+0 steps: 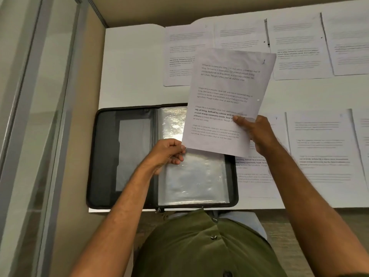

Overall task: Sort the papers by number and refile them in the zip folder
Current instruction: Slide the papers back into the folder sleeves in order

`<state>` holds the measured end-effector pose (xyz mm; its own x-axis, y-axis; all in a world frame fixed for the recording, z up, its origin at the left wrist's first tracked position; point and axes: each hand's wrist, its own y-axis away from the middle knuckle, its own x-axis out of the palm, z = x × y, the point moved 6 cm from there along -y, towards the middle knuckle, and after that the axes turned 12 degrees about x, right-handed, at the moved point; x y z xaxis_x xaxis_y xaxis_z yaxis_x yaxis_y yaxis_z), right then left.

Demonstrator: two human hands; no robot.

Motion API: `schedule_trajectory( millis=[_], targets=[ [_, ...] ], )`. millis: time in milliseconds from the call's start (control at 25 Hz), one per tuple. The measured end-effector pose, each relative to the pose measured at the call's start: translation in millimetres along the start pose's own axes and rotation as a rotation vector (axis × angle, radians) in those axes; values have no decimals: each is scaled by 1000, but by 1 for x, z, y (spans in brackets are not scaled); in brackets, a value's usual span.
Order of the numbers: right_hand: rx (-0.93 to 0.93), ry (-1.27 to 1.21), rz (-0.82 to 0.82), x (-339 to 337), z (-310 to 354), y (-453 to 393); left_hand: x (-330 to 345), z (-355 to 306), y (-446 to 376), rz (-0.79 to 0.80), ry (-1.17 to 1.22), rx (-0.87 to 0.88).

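A printed sheet (225,96) with a handwritten 1 in its top right corner is lifted above the table. My right hand (255,132) pinches its lower right edge, thumb on the front. My left hand (167,152) pinches the sheet's bottom left corner, just over the folder. The black zip folder (123,156) lies open flat on the table below; its right half shows clear plastic sleeves (195,176), partly covered by the sheet.
Several more printed sheets lie in two rows on the white table (131,66): one row at the back (299,48), one to the right of the folder (323,152). A glass partition (40,116) bounds the left side. The table's front edge runs by my body.
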<state>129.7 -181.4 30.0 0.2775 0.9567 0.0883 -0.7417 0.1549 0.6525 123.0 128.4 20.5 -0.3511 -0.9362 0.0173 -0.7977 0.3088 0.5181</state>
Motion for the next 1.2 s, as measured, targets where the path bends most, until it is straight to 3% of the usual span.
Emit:
schedule_trajectory(
  millis=[240, 400, 520, 640, 800, 960, 1200],
  targets=[
    [3, -30, -49, 17, -14, 6, -20, 9, -8, 61, -2, 3],
    [-1, -35, -99, 16, -13, 6, -42, 6, -26, -97, -87, 100],
    [-5, -64, -154, 10, -10, 3, -49, -12, -45, -255, -481, 357],
    [-24, -142, -210, 6, -8, 0, -31, -30, -71, -234, -973, 626],
    [-31, -280, -266, 4, -4, -8, -11, -14, -96, -140, -1376, 492],
    [-13, -359, -289, 3, -5, -16, -7, -11, -91, -208, -1394, 630],
    [6, -446, -311, 4, 4, -27, -13, -22, -93, -220, -1234, 801]
  ],
)
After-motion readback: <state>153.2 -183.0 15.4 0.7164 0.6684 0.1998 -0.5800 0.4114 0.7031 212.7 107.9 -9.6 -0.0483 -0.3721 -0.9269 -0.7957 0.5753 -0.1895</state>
